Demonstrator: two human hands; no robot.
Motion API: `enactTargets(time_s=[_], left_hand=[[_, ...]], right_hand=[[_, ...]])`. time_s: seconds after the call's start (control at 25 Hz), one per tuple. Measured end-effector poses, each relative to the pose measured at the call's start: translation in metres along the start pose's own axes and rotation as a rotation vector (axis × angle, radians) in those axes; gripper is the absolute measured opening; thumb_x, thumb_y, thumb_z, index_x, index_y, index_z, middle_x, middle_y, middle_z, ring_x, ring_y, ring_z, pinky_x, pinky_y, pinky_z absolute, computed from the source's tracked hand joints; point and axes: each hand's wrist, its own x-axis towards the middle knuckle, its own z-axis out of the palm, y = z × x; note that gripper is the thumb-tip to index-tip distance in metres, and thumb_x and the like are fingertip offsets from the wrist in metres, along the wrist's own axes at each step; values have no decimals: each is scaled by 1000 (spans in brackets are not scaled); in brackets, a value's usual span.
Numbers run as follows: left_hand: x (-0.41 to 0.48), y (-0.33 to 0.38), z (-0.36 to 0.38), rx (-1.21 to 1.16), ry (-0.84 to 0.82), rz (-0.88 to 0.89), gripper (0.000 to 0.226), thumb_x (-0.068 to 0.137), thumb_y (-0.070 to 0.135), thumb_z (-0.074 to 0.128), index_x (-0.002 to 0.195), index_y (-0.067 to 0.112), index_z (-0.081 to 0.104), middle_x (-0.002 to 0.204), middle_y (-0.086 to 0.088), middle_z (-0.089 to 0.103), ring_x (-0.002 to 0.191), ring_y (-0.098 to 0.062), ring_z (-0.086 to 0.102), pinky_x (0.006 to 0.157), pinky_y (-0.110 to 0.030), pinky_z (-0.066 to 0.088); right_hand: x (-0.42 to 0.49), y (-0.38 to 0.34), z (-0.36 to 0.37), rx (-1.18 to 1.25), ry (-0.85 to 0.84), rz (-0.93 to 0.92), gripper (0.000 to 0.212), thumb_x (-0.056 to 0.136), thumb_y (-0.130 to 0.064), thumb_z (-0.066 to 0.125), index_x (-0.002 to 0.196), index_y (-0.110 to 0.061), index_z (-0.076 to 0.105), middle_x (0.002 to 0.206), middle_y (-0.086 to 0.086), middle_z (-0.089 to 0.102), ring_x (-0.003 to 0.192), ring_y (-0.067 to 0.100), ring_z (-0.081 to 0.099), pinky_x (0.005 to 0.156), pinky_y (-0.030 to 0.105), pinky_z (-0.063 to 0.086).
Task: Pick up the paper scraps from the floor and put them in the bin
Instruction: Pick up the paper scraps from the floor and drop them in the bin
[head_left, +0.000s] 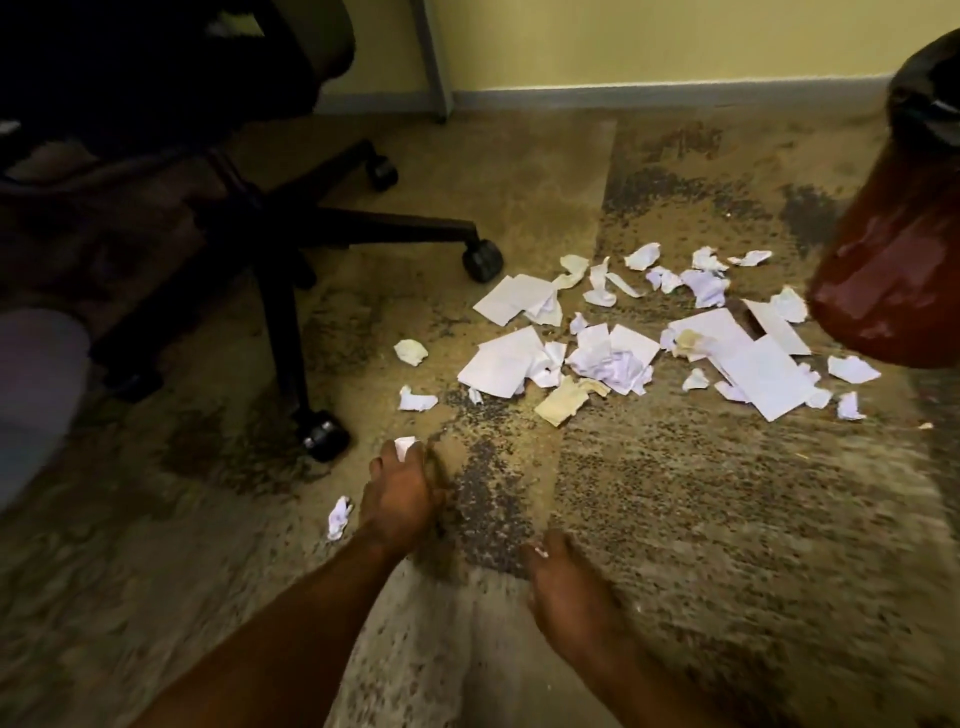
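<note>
The left hand (402, 488) reaches down to the carpet (675, 493) in the near middle of the floor. Its fingers are curled round a small white scrap (404, 447), which shows just beyond the fingertips; I think it takes the outlying bits first because they lie closest to the person. One more crumpled piece (338, 517) lies just beside this hand, on its left, near a wheel of the office chair (270, 244). The right hand (563, 587) hovers low over the carpet, nearer to the camera, with its fingers bent downward. A tiny white speck shows at its fingertips, but I cannot tell if it pinches something or is only loosely curled. The main heap of paper scraps (623, 358), flat sheets mixed with crumpled balls and some yellowish pieces, is spread further away, toward the right side of the floor. The red bin (893, 249) with its black liner (930, 67) is at the right edge of the floor, just beside the heap, probably put there so each handful has a short way to go. It looks tilted, though the wide lens may cause this. Most of the scraps are not yet collected, so the task seems to be near its beginning. No brand, label or writing can be read; the sheets look blank from here.
</note>
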Motion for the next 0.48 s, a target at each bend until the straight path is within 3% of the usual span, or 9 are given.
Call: enactTargets(time_s=[0.08, 0.2, 0.32, 0.48], left_hand=[[9, -14, 5, 9, 18, -59, 69, 90, 41, 59, 149, 24, 27, 155, -18, 19, 136, -37, 28, 106, -45, 37], [24, -26, 8, -38, 38, -14, 62, 91, 42, 58, 147, 31, 32, 155, -14, 21, 136, -35, 30, 107, -45, 38], [32, -34, 3, -103, -20, 79, 47, 88, 24, 59, 133, 32, 52, 137, -10, 49, 123, -29, 49, 103, -34, 42], [25, -13, -12, -333, 34, 93, 29, 84, 13, 66, 109, 29, 67, 115, 0, 65, 102, -15, 60, 78, -9, 40]], right_hand=[[8, -4, 6, 13, 66, -9, 34, 88, -3, 46, 117, -16, 57, 132, 14, 42, 100, 29, 60, 87, 36, 49], [15, 2, 11, 82, 136, -43, 27, 89, -6, 49, 108, -19, 62, 119, 7, 50, 91, 21, 61, 81, 30, 49], [14, 1, 9, 122, 153, -54, 22, 90, -12, 52, 108, -20, 62, 117, 4, 50, 90, 20, 61, 80, 28, 48], [16, -11, -11, 252, 264, -41, 28, 85, -9, 60, 110, -18, 67, 112, 3, 56, 95, 21, 61, 80, 27, 47]])
